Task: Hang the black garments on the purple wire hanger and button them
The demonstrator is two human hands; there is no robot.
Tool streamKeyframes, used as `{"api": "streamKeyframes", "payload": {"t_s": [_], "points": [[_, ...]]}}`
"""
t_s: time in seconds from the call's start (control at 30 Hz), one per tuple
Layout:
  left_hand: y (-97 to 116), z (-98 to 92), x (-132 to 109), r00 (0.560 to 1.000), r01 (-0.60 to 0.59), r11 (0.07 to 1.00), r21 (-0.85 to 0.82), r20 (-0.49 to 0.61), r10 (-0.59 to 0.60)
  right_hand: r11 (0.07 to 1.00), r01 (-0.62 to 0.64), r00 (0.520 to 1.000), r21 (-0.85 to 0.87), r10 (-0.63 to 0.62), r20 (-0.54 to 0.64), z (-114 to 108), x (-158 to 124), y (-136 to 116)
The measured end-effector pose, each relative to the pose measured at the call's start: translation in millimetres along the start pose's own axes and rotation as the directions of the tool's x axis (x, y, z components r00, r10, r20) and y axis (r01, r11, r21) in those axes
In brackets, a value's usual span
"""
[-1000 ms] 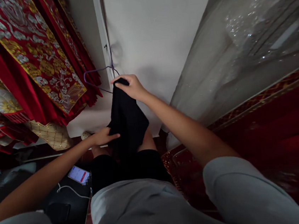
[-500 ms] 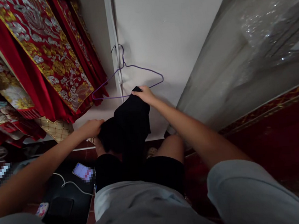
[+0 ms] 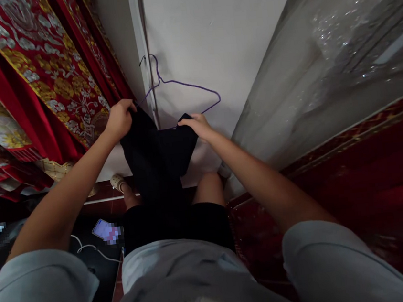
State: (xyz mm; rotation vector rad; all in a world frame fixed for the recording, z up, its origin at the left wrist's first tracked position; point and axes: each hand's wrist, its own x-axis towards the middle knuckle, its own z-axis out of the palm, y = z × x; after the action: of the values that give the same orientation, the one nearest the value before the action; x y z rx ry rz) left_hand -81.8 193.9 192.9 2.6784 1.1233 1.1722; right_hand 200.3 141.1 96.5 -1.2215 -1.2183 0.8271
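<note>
1. Nearest, at six o'clock, is the person's grey shirt [image 3: 179, 278]. At eight o'clock a phone [image 3: 105, 231] lies on a dark padded seat [image 3: 101, 257], a pale cord [image 3: 96, 248] beside it, perhaps left there to be within reach.

2. The black cloth [image 3: 151, 156] hangs in front of the legs, just to nine o'clock of the centre, draping down from both hands.

3. The right hand [image 3: 199, 126], near the centre towards twelve o'clock, is closed on a corner of the cloth, thumb on the near side. The left hand [image 3: 119, 121], at ten o'clock, is curled tight on the other upper edge; whether it also grips the hanger, I cannot tell. The two hands stand apart, seemingly to spread the edge between them.

4. Just beyond, towards eleven o'clock, the purple hanger [image 3: 190, 84] has its hook at a pale upright strip [image 3: 135, 13] on the wall. Hung so, it probably leaves both hands free for the cloth. Its lower bar meets the cloth's top edge; which lies in front is unclear.

5. At ten o'clock hang red embroidered clothes [image 3: 54, 85].

6. At two o'clock, a cloudy plastic cover [image 3: 271, 100] looks like a clothes bag; glitter shows, but its contents are too blurred to name.
</note>
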Motion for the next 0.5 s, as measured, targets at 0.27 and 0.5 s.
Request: {"api": "streamKeyframes", "payload": {"t_s": [0.27, 0.5], "points": [[-32, 0.9, 20, 0.989, 0.071, 0.997, -0.003, 0.127, -0.070, 0.933, 0.323, 0.945, -0.161, -0.311, 0.098, -15, -2, -9], [-43, -25.9, 27, 0.991, -0.010, 0.995, 0.102, 0.136, -0.004, 0.937, 0.245, 0.960, -0.249, -0.271, -0.077, -87, 41, -23]]}}
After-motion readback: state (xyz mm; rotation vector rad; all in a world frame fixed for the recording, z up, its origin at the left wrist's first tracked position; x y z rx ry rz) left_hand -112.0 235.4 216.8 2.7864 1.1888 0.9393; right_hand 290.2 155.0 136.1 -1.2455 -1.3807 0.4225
